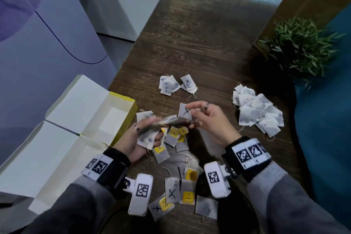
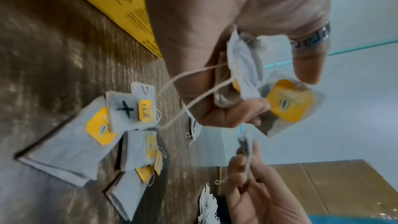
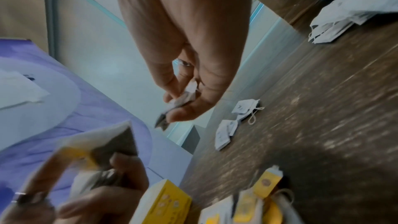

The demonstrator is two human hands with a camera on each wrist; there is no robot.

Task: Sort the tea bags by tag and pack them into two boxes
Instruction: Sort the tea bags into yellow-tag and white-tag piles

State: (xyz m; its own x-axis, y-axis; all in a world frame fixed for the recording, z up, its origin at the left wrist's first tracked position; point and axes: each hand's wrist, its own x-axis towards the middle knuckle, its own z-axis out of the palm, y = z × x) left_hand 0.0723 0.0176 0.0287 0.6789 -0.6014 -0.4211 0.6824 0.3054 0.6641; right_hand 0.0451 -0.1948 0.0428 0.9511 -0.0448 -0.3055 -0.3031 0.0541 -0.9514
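Pinching an X-marked tea bag in my right hand; left hand grips a yellow-tagged bunch beside the open box at the worktop's left edge.

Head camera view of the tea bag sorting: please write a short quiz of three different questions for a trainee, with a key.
1. True or false: the open yellow cardboard box lies on the person's left side of the dark wooden table.
2. Which hand grips several paper tea bags at once? A) left hand B) right hand
3. Fill in: the large pile of white tea bags lies in front of the green ____.

Key: 1 true. 2 A; the left wrist view shows a yellow square tag in that bunch, while the right hand pinches a single bag. 3 plant.
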